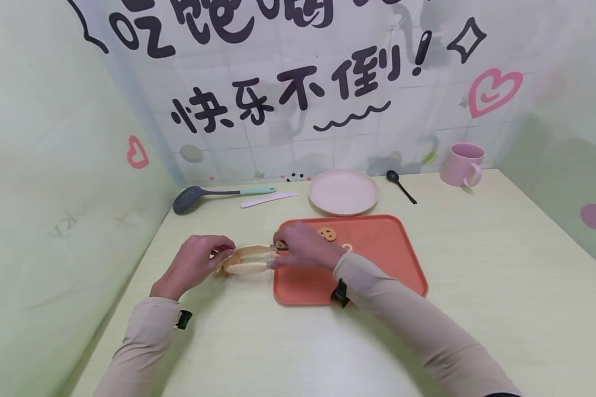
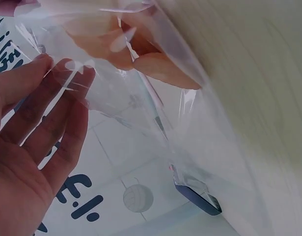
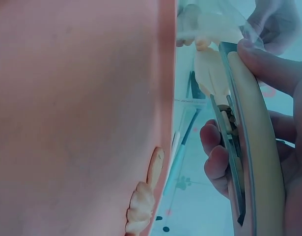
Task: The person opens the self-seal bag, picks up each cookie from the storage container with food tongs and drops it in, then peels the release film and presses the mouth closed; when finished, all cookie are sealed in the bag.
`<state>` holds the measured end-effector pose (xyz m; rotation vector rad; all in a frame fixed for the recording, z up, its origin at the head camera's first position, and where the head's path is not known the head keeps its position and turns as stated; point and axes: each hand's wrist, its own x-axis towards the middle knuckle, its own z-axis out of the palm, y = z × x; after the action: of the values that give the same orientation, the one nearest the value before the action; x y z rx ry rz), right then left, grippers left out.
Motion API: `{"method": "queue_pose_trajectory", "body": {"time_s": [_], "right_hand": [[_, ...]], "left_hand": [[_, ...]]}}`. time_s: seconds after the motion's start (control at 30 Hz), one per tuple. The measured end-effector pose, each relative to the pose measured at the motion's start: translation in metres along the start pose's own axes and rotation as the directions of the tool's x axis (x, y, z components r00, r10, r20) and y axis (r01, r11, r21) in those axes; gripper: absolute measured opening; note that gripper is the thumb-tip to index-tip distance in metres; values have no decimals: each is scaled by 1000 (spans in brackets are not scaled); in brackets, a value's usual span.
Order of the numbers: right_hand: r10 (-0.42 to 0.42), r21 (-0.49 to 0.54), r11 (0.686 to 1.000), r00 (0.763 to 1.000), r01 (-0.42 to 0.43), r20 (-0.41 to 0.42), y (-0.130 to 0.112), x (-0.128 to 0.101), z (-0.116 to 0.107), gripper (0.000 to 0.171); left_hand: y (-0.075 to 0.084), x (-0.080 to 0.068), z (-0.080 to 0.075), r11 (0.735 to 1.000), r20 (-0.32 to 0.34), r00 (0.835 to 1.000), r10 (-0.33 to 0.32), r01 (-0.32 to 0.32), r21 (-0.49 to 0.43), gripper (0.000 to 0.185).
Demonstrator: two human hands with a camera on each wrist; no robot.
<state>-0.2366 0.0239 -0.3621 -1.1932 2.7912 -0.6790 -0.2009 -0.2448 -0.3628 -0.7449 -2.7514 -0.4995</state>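
Observation:
In the head view my left hand (image 1: 196, 262) pinches the edge of a clear plastic bag (image 2: 123, 98) at the left of the table. Tan, bread-like pieces (image 2: 163, 69) show through the film; their exact kind is unclear. My right hand (image 1: 305, 248), over the left edge of the orange-red tray (image 1: 377, 237), grips a pair of cream-and-metal tongs (image 3: 261, 152). The tongs' arms stand apart and point left, towards the bag. Their tips are partly hidden behind film and my left hand. A round biscuit (image 1: 326, 234) and a small curved piece (image 1: 347, 248) lie on the tray.
Along the back stand a slotted ladle (image 1: 189, 199), a lilac knife (image 1: 269, 199), a pink plate (image 1: 344, 192), a black spoon (image 1: 399, 186) and a pink mug (image 1: 461, 165). A printed backdrop (image 1: 278, 138) rises behind the table (image 1: 477, 286).

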Motion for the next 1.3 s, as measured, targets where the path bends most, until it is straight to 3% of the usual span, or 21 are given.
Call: {"method": "queue_pose_trajectory", "body": {"time_s": [0.2,0.43,0.8,1.0,1.3], "right_hand": [[35,59,998,999,-35,6,3,-6,-3,45],[79,78,994,997,-79,7,26,-37,-20,35],[166,8,986,984,-166,-61,65,-86,-50,36],[175,-37,983,981,-179,-90,74,-92,-58,35],[229,-93,968,972,-234,-58,77,-84,-61,32]], "left_hand": [[-4,-1,2,1000,-10,1000,10,-10,1,9],[-5,-1,4,1000,-5,1000,3,-3,11,9],[-4,1,5,1000,7,1000,-5,4,30,8],[-5,1,3,999,17,1000,-16,15,31,9],[-4,0,3,999,17,1000,-10,10,37,8]]}}
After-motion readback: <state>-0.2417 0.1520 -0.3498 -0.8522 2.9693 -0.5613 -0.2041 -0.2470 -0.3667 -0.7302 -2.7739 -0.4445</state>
